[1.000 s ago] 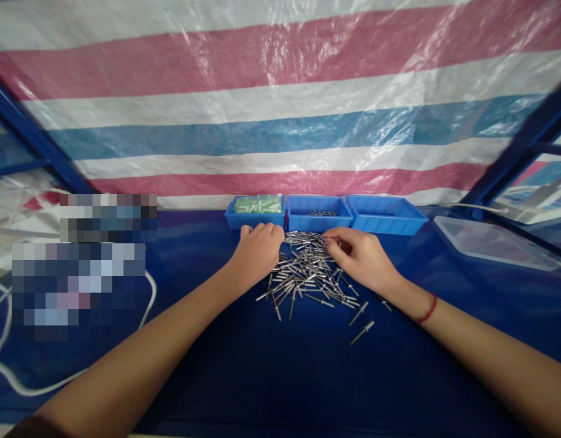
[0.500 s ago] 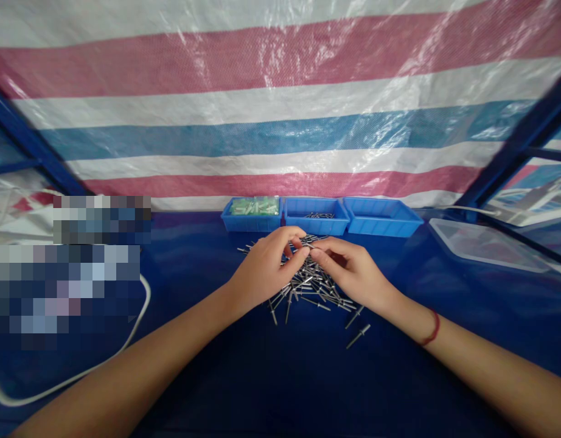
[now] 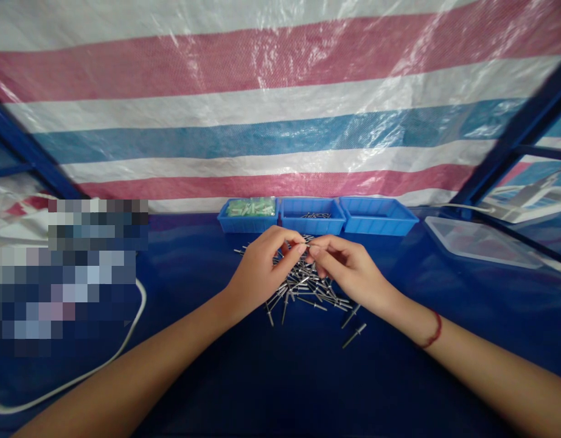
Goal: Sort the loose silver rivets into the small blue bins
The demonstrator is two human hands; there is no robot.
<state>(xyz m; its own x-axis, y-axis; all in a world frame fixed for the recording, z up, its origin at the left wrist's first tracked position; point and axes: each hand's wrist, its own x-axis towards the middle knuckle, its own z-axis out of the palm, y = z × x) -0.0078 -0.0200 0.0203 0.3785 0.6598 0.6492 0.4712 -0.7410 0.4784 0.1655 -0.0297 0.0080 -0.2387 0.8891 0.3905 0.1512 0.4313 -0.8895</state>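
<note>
Your left hand [image 3: 264, 264] and right hand [image 3: 348, 266] meet over the pile of metal rivets [image 3: 305, 283] on the bench [image 3: 244, 383], the fingers of both clamped on one slim rivet [image 3: 307, 246], mostly hidden between them. Three blue bins [image 3: 313, 227] stand just behind the pile.

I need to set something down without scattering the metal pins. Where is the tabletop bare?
Bare blue tabletop shows in front of the metal pins, between the forearms; left of the left hand, toward the white cable; and between the right hand and translucent tray. It's crowded between the hands, and along the back, where three blue bins stand.
</note>
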